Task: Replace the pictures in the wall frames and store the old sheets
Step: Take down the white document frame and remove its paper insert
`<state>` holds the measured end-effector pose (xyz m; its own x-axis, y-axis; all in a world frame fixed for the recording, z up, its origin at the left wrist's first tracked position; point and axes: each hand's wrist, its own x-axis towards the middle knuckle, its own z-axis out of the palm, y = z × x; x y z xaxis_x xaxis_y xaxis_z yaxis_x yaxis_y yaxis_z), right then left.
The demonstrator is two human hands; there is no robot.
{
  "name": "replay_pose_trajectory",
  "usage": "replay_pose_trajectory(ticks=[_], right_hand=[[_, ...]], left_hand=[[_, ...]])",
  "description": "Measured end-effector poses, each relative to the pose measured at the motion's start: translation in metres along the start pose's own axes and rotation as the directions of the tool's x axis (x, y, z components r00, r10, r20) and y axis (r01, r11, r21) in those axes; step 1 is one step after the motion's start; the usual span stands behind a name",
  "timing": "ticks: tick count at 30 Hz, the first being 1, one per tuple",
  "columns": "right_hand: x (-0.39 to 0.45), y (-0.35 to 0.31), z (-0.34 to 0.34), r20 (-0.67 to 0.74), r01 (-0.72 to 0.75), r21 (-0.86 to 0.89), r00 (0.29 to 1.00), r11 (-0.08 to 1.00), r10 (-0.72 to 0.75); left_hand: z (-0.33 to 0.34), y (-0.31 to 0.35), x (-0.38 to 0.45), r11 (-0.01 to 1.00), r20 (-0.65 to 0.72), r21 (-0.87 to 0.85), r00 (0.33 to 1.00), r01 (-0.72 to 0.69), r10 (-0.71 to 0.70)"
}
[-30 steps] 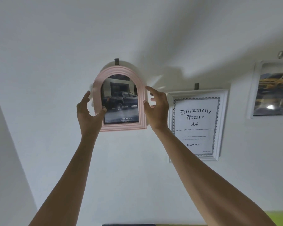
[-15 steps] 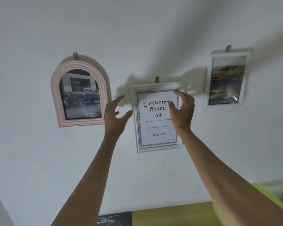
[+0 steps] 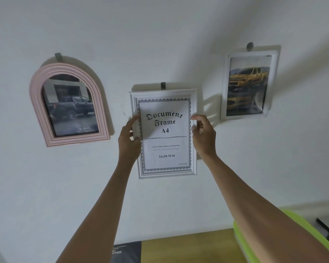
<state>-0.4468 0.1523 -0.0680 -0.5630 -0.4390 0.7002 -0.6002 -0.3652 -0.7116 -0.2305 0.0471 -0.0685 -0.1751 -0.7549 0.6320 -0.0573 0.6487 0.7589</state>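
While both bare arms reached up from the bottom of the view, a wooden surface [image 3: 186, 243] lay below them, with a dark printed sheet [image 3: 126, 251] at its left end and a lime-green object [image 3: 300, 221] under the right forearm. Higher up, the left hand [image 3: 128, 141] gripped the left edge of the white document frame [image 3: 166, 172], its thumb on the front moulding and its fingers curled behind the edge. The right hand [image 3: 204, 136] was at the right edge of this frame, its fingers curled beside the moulding; I could not tell if they already pinched it. The frame hung on the wall from a grey hook [image 3: 163, 86]. Left of the left hand, well apart, hung a pink arched frame [image 3: 36, 95] with a dark truck picture. Above and right of the right hand hung a white frame [image 3: 225, 86] with a yellow truck picture.
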Motion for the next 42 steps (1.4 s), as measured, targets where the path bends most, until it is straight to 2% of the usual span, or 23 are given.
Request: replay_pose_trajectory(ticks=[5,10,15,19,24,29,33,36,39,42], right_hand=[[0.004,-0.008,0.000,-0.041,0.080,0.017,0.996,0.997,-0.079],[-0.019,-0.007,-0.006,-0.045,0.028,-0.004,0.999,1.000,-0.028],[-0.089,0.017,-0.013,-0.013,-0.082,-0.051,0.997,0.995,0.081],[-0.170,0.049,-0.020,0.013,-0.228,-0.080,0.973,0.970,0.229],[-0.280,0.089,-0.036,0.061,-0.514,-0.125,0.850,0.849,0.523],[-0.364,0.120,-0.054,0.091,-0.706,-0.184,0.681,0.684,0.727],[-0.413,0.127,-0.068,0.088,-0.789,-0.206,0.574,0.578,0.814],[-0.429,0.130,-0.075,0.053,-0.840,-0.194,0.507,0.507,0.860],[-0.433,0.135,-0.079,0.026,-0.858,-0.216,0.472,0.466,0.881],[-0.425,0.134,-0.077,0.026,-0.858,-0.266,0.448,0.439,0.893]], left_hand=[[-0.006,0.016,-0.002,1.000,-0.015,-0.023,1.000,-0.003,0.003],[-0.014,0.023,-0.032,0.999,0.007,-0.035,1.000,0.012,-0.012],[-0.020,-0.009,-0.100,0.978,0.056,-0.060,0.979,0.200,-0.197],[-0.027,-0.049,-0.173,0.919,0.115,-0.062,0.917,0.389,-0.381],[-0.032,-0.100,-0.273,0.774,0.138,-0.062,0.774,0.630,-0.618],[-0.043,-0.140,-0.365,0.682,0.169,0.011,0.671,0.731,-0.722],[-0.051,-0.156,-0.430,0.681,0.220,0.131,0.649,0.720,-0.728],[-0.051,-0.150,-0.463,0.702,0.238,0.149,0.664,0.696,-0.709],[-0.048,-0.145,-0.474,0.727,0.210,0.130,0.698,0.674,-0.684],[-0.041,-0.139,-0.469,0.714,0.157,0.094,0.698,0.694,-0.699]])
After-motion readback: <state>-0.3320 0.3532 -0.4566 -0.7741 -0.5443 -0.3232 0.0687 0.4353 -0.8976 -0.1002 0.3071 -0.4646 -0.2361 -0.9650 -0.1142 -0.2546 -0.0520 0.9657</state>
